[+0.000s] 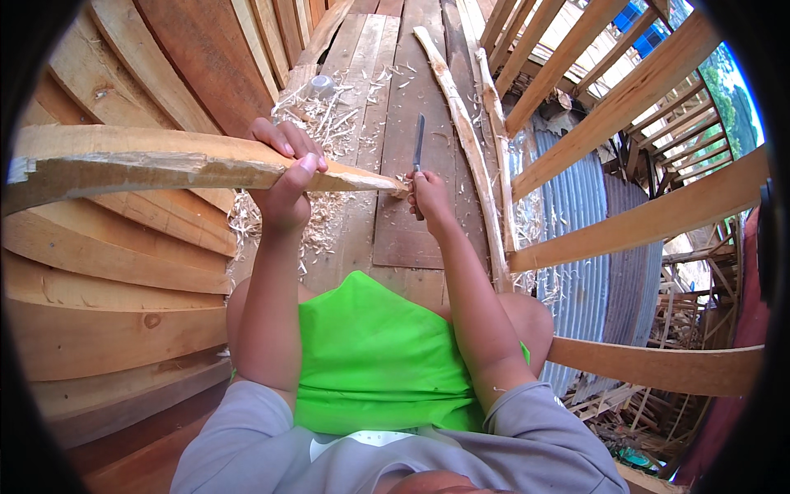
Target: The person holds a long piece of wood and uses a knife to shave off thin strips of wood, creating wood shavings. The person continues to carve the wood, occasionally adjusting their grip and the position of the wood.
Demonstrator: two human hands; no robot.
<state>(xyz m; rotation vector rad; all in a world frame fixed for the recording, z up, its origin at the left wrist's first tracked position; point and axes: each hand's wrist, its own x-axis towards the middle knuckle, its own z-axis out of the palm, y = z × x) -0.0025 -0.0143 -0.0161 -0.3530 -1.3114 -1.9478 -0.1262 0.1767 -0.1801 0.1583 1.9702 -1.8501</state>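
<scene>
A long pale piece of wood [156,156] reaches in from the left and narrows to a rough tip on the floor ahead of me. My left hand [288,177] is wrapped round it, some way back from the tip. Close to that tip, my right hand [429,196] grips the handle of a knife [420,136]. The dark blade points up and away from me, apart from the wood. Bark-brown and freshly cut pale patches show along the wood's edge.
Curled wood shavings [329,132] litter the plank floor [411,239]; a clear plastic cup [322,86] lies among them. A long peeled pole [461,123] runs along the right side. Plank wall [115,305] stands left, slatted railing [642,222] right, with corrugated metal sheets [576,247] beyond.
</scene>
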